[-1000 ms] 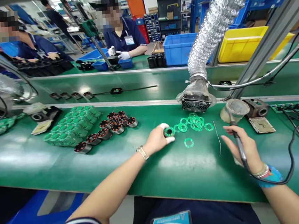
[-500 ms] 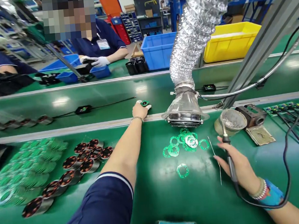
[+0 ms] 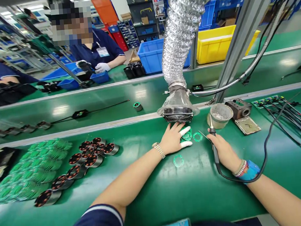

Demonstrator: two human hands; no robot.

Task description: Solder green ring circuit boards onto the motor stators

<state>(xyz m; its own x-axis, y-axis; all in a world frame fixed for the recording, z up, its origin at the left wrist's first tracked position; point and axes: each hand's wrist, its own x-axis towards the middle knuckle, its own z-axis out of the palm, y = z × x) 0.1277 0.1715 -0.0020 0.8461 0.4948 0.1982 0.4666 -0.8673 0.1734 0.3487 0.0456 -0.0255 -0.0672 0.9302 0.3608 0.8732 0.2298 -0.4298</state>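
Note:
My left hand (image 3: 172,140) is spread palm down at the small pile of green ring-shaped circuit boards (image 3: 187,135), with white covers on two fingertips. It partly hides the pile, and its fingers are apart. Beside it lie one loose ring board (image 3: 197,136) and another ring board (image 3: 178,160) closer to me. My right hand (image 3: 224,152) is closed on a soldering iron (image 3: 215,149), its tip end pointing up by the solder pot. A thin solder wire (image 3: 204,135) sticks out at the fingers of this hand. Beyond the ledge stands a motor stator (image 3: 137,106) topped with a green ring board.
A fume extraction hood (image 3: 178,110) hangs low over the boards. Right of it are a solder pot (image 3: 220,115), a metal block (image 3: 239,108) and wired boards (image 3: 269,101). Copper-wound stators (image 3: 92,160) and stacked green boards (image 3: 36,168) fill the left. A co-worker (image 3: 100,49) sits opposite.
My left hand has let go of the stator beyond the ledge and come back to the ring boards. The solder wire has tilted towards my right hand, which still grips the iron.

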